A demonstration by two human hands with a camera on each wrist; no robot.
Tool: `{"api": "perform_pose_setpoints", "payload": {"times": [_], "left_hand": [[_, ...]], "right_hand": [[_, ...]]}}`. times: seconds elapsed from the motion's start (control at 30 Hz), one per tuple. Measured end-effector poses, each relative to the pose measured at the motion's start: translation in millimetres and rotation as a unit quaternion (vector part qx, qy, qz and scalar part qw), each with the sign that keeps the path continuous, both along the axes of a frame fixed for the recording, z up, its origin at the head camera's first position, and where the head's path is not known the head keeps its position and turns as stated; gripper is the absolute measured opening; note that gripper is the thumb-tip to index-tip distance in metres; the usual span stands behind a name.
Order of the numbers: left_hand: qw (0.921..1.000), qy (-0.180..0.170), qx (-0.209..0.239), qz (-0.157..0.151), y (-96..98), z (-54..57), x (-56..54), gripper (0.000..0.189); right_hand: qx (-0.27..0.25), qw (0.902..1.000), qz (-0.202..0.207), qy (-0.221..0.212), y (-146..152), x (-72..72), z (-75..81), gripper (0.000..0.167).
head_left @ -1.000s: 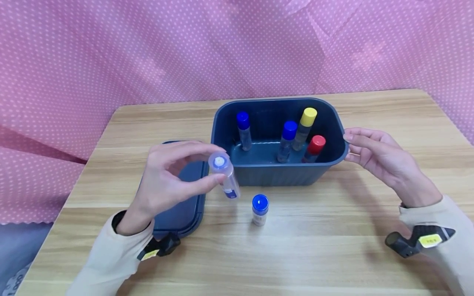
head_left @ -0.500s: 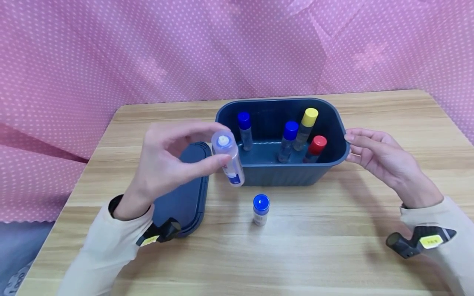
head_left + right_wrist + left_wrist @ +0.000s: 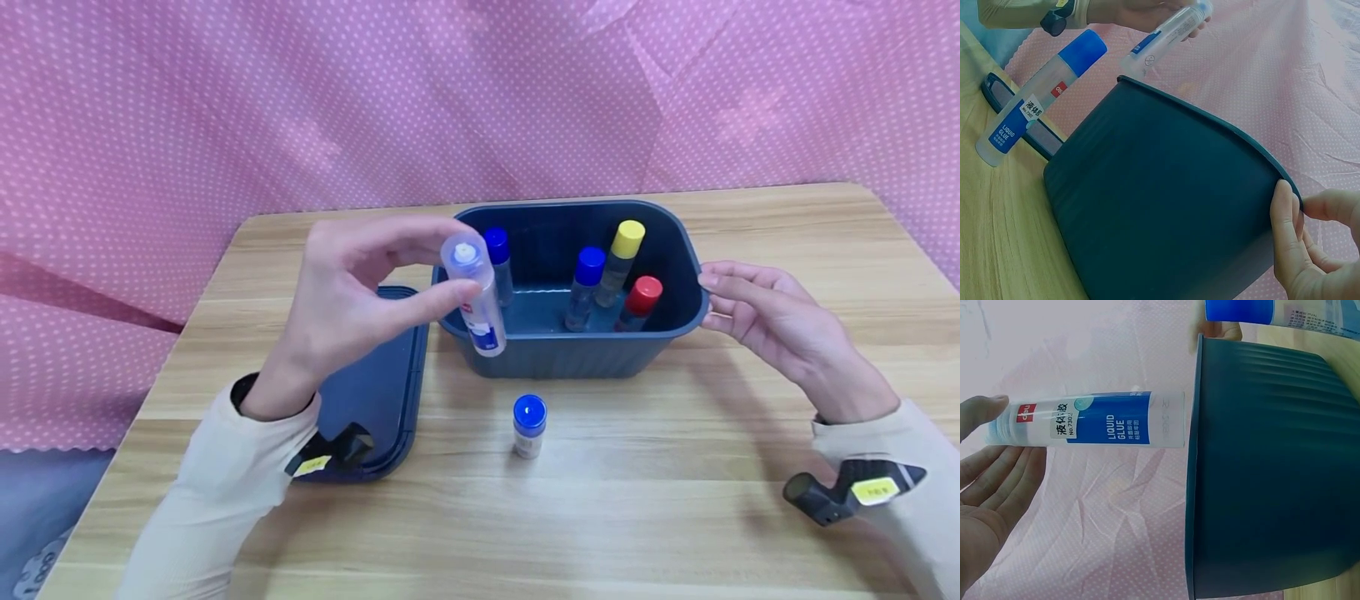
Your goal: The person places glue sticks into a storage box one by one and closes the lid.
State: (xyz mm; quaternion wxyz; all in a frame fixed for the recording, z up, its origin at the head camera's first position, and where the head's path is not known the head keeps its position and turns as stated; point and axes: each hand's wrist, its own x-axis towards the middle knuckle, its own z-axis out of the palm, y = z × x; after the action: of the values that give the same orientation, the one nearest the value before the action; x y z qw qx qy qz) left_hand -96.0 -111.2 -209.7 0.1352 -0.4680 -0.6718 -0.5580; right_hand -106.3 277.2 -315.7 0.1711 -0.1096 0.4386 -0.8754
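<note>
My left hand (image 3: 360, 300) pinches a clear liquid glue bottle (image 3: 1110, 419) near its translucent top, between thumb and fingers. The bottle hangs tilted over the front left rim of a dark blue bin (image 3: 555, 354). With thumb and fingers my right hand (image 3: 780, 325) pinches the bin's right rim, plain in the right wrist view. Inside the bin stand two blue-capped glue bottles (image 3: 589, 267), a yellow-capped bottle (image 3: 628, 240) and a red-capped bottle (image 3: 642, 296). In front of the bin, another blue-capped glue bottle (image 3: 1041, 100) stands upright on the table.
A dark blue lid (image 3: 375, 400) lies flat on the wooden table (image 3: 637, 517) left of the bin, partly under my left forearm. Behind the table hangs a pink dotted curtain (image 3: 450, 100).
My left hand has raised the glue bottle and moved it right and away from me, from beside the bin to over its front left rim. My right hand stays on the rim.
</note>
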Motion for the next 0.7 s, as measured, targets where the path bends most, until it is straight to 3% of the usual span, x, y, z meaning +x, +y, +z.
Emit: {"api": "perform_pose_setpoints", "payload": {"times": [0.7], "left_hand": [[0.9996,0.001,-0.008,0.027,-1.3,-2.6,-12.4,0.028]], "right_hand": [[-0.006,1.0000,-0.003,0.001,-1,1.0,-0.8,0.030]]}}
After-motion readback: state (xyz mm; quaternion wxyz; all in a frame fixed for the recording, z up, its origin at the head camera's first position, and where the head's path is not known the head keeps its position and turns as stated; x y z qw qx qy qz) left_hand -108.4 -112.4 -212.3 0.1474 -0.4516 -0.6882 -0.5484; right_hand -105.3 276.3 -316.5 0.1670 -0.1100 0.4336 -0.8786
